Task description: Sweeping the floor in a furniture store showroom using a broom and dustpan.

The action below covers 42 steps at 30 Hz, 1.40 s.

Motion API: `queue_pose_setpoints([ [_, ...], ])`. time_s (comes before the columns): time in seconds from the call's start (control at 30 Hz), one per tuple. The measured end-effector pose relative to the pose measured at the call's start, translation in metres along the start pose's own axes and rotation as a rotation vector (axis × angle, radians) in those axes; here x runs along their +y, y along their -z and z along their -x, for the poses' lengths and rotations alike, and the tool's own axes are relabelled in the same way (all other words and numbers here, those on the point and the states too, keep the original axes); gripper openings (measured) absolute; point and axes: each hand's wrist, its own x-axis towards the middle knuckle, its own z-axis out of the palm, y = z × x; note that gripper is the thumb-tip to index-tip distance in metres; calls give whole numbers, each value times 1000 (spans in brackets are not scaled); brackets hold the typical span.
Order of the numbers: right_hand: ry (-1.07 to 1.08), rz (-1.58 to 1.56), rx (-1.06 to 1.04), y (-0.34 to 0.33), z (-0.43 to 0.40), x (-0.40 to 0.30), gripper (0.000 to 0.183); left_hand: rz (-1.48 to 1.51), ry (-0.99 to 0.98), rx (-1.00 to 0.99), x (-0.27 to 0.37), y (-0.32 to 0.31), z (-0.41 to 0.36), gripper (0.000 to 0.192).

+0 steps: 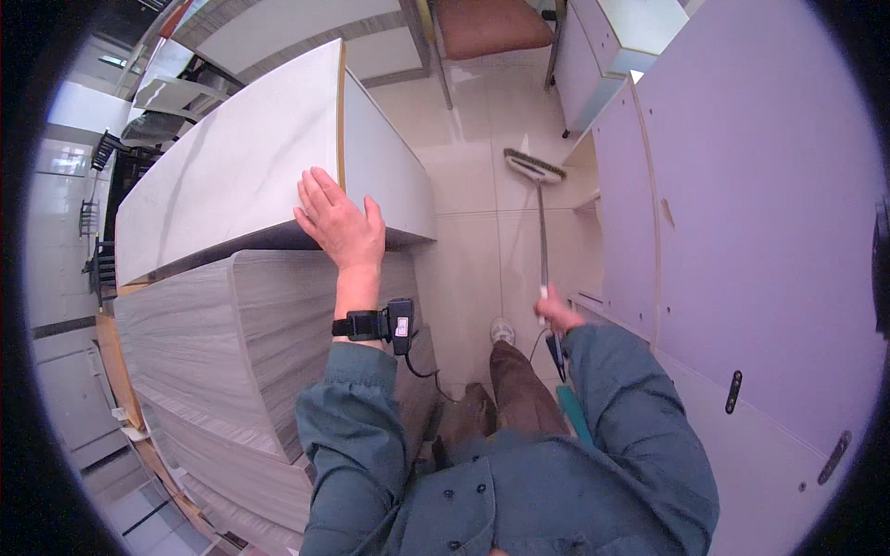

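Observation:
My left hand [338, 222] lies flat on the white marble-patterned top of a cabinet [257, 139], by its brown-edged corner. Nothing is held in it, and the thumb stands apart from the fingers. My right hand [558, 313], slightly blurred, is closed around the handle of a long-handled broom [542, 236]. The broom's white head with dark bristles [534, 165] is on the tiled floor ahead, between the furniture. A black device is strapped to my left wrist, with a cable running from it. Below my right forearm a teal object [573, 415] shows in part; my sleeve hides the rest.
Grey wood-grain furniture [188, 326] stands close on the left. Tall lilac panels [751, 208] line the right side, with open shelving at their edge. A chair with a reddish-brown seat [494, 28] stands ahead. Pale floor tiles [462, 271] run between both sides.

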Motion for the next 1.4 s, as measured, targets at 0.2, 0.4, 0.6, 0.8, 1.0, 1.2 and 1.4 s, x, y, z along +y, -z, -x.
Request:
queue_pose_setpoints([
  [0.2,-479,-205,-123,-30,189,-18,74,15,19,-5,-14,4,4,81],
  [0.4,-513,-165,18,-12,241,-20,56,10,-3,-4,-12,7,4,83],
  [0.6,-437,-382,198,-27,226,-7,49,-19,-21,-15,-11,7,5,83],
  [0.8,-449,-448,311,-19,162,34,49,-31,-38,4,-9,2,3,82],
  [1.0,-571,-414,98,-36,214,-21,48,-30,-25,-3,-13,4,2,82],
  [1.2,-324,-367,107,-29,196,-45,59,-11,2,-14,-13,7,-2,83],
  [1.4,1,-14,147,0,-33,-114,51,-10,19,-16,-12,8,-2,84],
])
